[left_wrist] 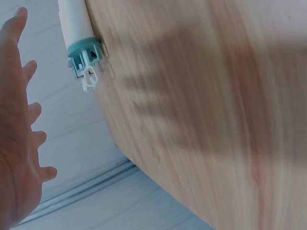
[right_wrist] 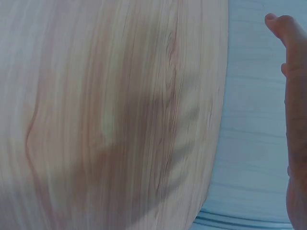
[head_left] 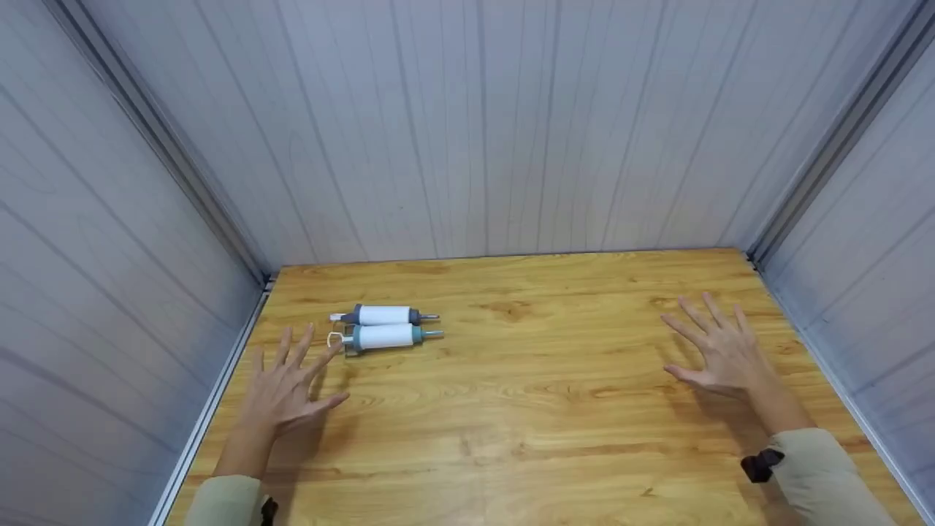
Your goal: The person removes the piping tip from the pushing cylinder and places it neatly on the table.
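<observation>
Two white cylindrical devices lie side by side on the wood-grain table (head_left: 511,409), left of its middle. The farther device (head_left: 385,315) has dark blue-grey end collars. On the nearer device (head_left: 387,336) the collars are teal. Both have a thin metal-looking rod pointing right; a white loop sticks out at the nearer one's left end. My left hand (head_left: 281,391) is spread above the table at the left, its fingertips close to that loop. In the left wrist view the teal-collared end (left_wrist: 84,50) shows beyond the hand. Far to the right, my right hand (head_left: 723,358) hovers with fingers spread, holding nothing.
A pale panelled back wall (head_left: 482,131) rises behind the table. Side walls stand at the left (head_left: 95,241) and right (head_left: 869,256), with metal-coloured trim in the corners. Both hands cast shadows on the tabletop.
</observation>
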Motion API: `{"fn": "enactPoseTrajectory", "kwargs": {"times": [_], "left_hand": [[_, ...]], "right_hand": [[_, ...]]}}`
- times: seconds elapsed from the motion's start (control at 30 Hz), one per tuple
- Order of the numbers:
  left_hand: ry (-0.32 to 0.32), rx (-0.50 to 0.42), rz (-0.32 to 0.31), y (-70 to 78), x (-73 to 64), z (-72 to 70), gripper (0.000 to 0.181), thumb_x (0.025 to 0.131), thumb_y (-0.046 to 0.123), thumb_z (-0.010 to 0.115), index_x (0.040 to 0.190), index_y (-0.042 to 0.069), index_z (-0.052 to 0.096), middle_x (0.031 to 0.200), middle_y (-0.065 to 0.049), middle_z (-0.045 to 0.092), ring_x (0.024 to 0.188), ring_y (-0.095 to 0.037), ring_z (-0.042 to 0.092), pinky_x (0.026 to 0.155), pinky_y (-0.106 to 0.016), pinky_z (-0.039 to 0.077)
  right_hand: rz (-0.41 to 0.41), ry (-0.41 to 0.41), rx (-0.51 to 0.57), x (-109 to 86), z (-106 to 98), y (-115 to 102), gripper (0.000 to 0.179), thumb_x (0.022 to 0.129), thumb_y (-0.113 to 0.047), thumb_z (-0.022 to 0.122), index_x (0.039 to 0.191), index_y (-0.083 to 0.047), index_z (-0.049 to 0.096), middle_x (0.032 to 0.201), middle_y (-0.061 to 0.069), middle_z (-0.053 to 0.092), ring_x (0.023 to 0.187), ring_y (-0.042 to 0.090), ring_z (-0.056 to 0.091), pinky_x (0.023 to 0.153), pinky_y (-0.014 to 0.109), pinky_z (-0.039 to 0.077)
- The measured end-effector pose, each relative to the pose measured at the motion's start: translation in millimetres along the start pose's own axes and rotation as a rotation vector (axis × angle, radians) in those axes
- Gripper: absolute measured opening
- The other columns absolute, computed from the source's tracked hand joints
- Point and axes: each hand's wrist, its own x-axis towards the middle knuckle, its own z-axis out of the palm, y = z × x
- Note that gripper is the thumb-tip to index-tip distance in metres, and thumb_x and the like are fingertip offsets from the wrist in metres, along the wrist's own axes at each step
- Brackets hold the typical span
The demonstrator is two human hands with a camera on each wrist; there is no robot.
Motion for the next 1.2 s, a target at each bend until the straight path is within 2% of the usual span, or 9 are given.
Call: {"fn": "enactPoseTrajectory", "kwargs": {"times": [0.13,0.33,0.6,0.87,1.0,1.13,1.2], "left_hand": [[0.015,-0.015,0.008,6.6,7.6,2.0,0.090,0.095,0.079,0.065,0.171,0.034,0.049,0.187,-0.016,0.029,0.172,-0.054,0.028,0.128,-0.090,0.026],[-0.017,-0.047,0.002,13.1,20.1,5.6,0.089,0.098,0.075,0.066,0.173,0.033,0.046,0.189,-0.016,0.024,0.174,-0.053,0.021,0.128,-0.091,0.025],[-0.051,-0.054,-0.012,15.4,38.9,11.7,0.090,0.100,0.078,0.062,0.175,0.032,0.042,0.187,-0.020,0.027,0.173,-0.056,0.024,0.125,-0.092,0.026],[-0.085,-0.092,-0.020,19.5,53.9,15.5,0.092,0.101,0.078,0.060,0.177,0.032,0.038,0.188,-0.021,0.024,0.174,-0.056,0.019,0.128,-0.091,0.022],[-0.092,-0.092,-0.016,22.3,59.1,19.1,0.092,0.101,0.078,0.061,0.177,0.033,0.037,0.189,-0.020,0.024,0.174,-0.055,0.019,0.129,-0.090,0.023],[-0.087,-0.097,-0.010,23.7,63.1,23.3,0.092,0.100,0.077,0.062,0.176,0.032,0.039,0.188,-0.018,0.026,0.174,-0.054,0.022,0.129,-0.089,0.025],[-0.091,-0.118,-0.011,24.0,65.3,24.7,0.091,0.100,0.074,0.065,0.176,0.032,0.039,0.188,-0.017,0.027,0.174,-0.054,0.021,0.129,-0.089,0.024]], "right_hand": [[-0.016,-0.005,0.015,8.6,4,-9,0.101,0.099,-0.097,0.034,0.156,-0.019,0.064,0.164,0.025,0.060,0.146,0.067,0.054,0.107,0.097,0.042],[-0.049,0.019,0.024,18.8,8,-22,0.101,0.101,-0.095,0.032,0.154,-0.017,0.067,0.163,0.025,0.062,0.146,0.066,0.056,0.105,0.097,0.042],[-0.105,0.082,0.032,32.5,10,-36,0.098,0.103,-0.092,0.031,0.152,-0.017,0.070,0.154,0.027,0.068,0.141,0.066,0.060,0.102,0.097,0.043],[-0.114,0.056,0.026,43.1,7,-46,0.096,0.103,-0.092,0.032,0.157,-0.019,0.066,0.163,0.024,0.063,0.148,0.062,0.055,0.107,0.095,0.042],[-0.134,0.074,0.029,46.6,6,-49,0.095,0.104,-0.090,0.033,0.157,-0.019,0.066,0.163,0.024,0.063,0.148,0.063,0.056,0.108,0.095,0.043],[-0.157,0.084,0.040,51.9,6,-55,0.091,0.104,-0.087,0.038,0.154,-0.017,0.069,0.162,0.024,0.064,0.148,0.064,0.056,0.108,0.094,0.043],[-0.153,0.068,0.050,55.3,4,-58,0.086,0.103,-0.082,0.048,0.155,-0.017,0.068,0.163,0.024,0.063,0.149,0.064,0.055,0.108,0.095,0.043]]}}
